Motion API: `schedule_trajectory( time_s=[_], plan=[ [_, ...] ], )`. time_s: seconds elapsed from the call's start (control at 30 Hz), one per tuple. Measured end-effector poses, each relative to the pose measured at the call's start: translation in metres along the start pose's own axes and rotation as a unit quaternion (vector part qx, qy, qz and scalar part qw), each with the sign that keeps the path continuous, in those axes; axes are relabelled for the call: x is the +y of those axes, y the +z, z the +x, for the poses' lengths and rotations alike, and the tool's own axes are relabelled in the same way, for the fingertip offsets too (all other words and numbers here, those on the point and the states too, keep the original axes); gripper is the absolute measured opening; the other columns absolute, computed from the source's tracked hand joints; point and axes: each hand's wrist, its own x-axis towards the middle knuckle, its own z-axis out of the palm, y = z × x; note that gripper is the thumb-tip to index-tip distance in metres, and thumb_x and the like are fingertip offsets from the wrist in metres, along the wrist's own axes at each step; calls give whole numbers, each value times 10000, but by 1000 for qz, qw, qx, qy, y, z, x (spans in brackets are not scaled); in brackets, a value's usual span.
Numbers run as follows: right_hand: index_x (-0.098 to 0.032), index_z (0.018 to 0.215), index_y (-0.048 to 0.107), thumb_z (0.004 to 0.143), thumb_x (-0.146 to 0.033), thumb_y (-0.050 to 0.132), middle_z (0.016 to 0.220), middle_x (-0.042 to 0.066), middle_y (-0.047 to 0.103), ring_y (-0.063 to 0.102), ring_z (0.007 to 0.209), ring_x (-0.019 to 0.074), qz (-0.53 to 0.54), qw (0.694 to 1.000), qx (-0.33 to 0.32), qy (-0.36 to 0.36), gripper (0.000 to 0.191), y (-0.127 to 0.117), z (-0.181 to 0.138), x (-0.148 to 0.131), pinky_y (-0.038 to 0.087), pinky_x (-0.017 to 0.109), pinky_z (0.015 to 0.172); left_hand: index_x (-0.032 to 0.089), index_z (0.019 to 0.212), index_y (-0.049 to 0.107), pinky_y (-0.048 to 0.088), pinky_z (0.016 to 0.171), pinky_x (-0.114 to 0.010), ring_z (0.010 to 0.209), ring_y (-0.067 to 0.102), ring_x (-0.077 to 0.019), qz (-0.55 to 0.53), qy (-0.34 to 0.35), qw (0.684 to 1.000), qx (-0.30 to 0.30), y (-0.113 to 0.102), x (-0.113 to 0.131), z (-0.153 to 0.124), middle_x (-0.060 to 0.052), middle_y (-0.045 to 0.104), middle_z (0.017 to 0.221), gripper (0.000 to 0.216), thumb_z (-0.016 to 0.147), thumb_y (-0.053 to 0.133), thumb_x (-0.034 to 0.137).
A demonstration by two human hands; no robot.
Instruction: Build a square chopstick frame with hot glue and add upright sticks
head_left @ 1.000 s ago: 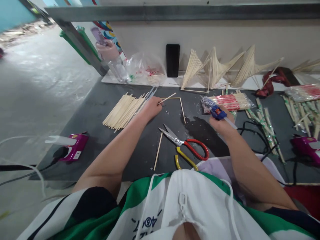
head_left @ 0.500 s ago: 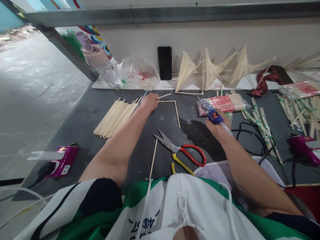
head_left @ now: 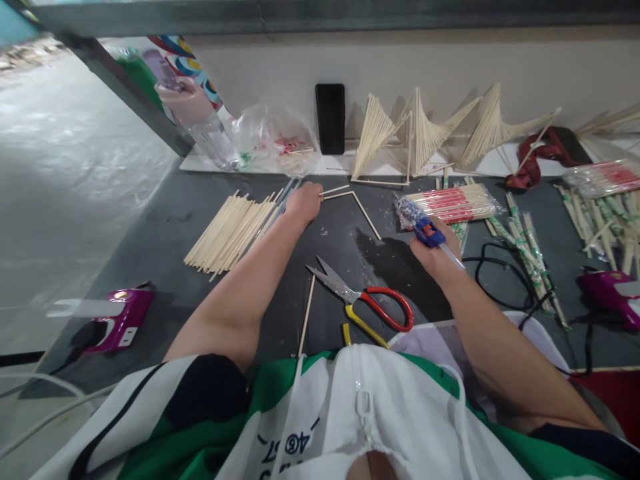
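Tabletop (head_left: pixel 273 310), grey, fronts a pale wall (head_left: pixel 265 70); left fingers (head_left: pixel 317 194) grip a stick (head_left: pixel 335 190), right fingers (head_left: pixel 449 233) a glue gun (head_left: pixel 427 231).

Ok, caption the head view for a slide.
Left hand holds a thin stick; right hand grips a blue glue gun.

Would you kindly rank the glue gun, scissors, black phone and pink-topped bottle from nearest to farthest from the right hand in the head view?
1. Glue gun: held in the right hand.
2. Scissors: lying open, to the hand's left.
3. Black phone: upright at the back, farther left.
4. Pink-topped bottle: back, at far left.
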Motion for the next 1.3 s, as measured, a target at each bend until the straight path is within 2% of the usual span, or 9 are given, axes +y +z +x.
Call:
schedule_trajectory(
  time_s=[0.17, 0.3, 0.47, 0.57, 0.63, 0.73, 1.0, 1.2, 1.3],
  plan=[
    [-233, 886, 639, 711, -210, 643, 856, 16, 654, 610, 796, 213, 10, 1000, -16, 1, 176, 0, -2, 3, 514, 378, 831, 204, 1144, 708, 487, 937, -358, 1147, 636, -276, -55, -19, 998, 15, -3, 0, 1, -133, 669, 1254, 250, 996, 520, 276],
    [-233, 898, 683, 733, -226, 658, 872, 18, 699, 654, 820, 223, 42, 999, -33, 11, 167, 0, -8, 2, 526, 374, 822, 168, 1044, 710, 485, 842, -298, 933, 621, -193, -250, -38, 967, 36, -22, 19, -17, -93, 688, 1006, 197, 978, 531, 221],
    [-244, 930, 722, 804, -270, 699, 849, 26, 752, 711, 812, 231, 105, 990, -86, 41, 131, -3, -19, -14, 552, 366, 773, 158, 984, 698, 346, 538, -203, 546, 434, -58, -630, -21, 767, -116, -45, 56, -72, 1, 557, 783, 194, 990, 513, 215],
    [-265, 973, 727, 841, -348, 738, 929, 41, 766, 726, 768, 233, 174, 974, -116, 84, 156, -4, -24, -25, 584, 401, 761, 162, 994, 675, 438, 602, -203, 587, 541, -72, -736, -35, 651, -184, -47, 67, -101, 10, 591, 753, 91, 925, 618, 181],
    [-272, 967, 726, 844, -400, 759, 979, 49, 768, 734, 743, 237, 205, 964, -126, 113, 180, -3, -27, -29, 604, 419, 742, 172, 987, 656, 512, 711, -236, 704, 645, -112, -768, -38, 613, -184, -43, 67, -111, -7, 656, 775, 85, 918, 663, 221],
    [-263, 954, 730, 844, -411, 780, 958, 48, 761, 735, 739, 231, 190, 967, -132, 107, 190, -4, -29, -33, 607, 398, 721, 168, 925, 663, 522, 773, -228, 847, 683, -128, -780, -43, 609, -137, -30, 59, -110, -47, 730, 884, 128, 939, 681, 294],
    [-249, 886, 693, 818, -521, 795, 937, 38, 729, 716, 732, 193, 218, 954, -126, 164, 298, -4, -19, -30, 627, 379, 763, 198, 962, 758, 304, 440, -161, 533, 468, -32, -787, -4, 615, -46, -18, 48, -103, -10, 698, 870, 242, 861, 787, 416],
    [-240, 916, 673, 741, -478, 855, 1132, 41, 742, 761, 861, 211, 314, 906, -157, 236, 346, 10, -23, -31, 631, 347, 764, 184, 898, 795, 539, 648, -245, 783, 701, -156, -800, 83, 577, -141, -30, 74, -127, -75, 750, 941, 184, 797, 790, 339],
    [-239, 925, 686, 745, -437, 849, 1005, 17, 753, 757, 853, 198, 353, 885, -164, 257, 313, 12, -22, -33, 617, 321, 768, 169, 826, 807, 571, 721, -293, 797, 713, -182, -802, 113, 556, -186, -31, 79, -134, -99, 751, 943, 135, 761, 767, 281]
  ],
)
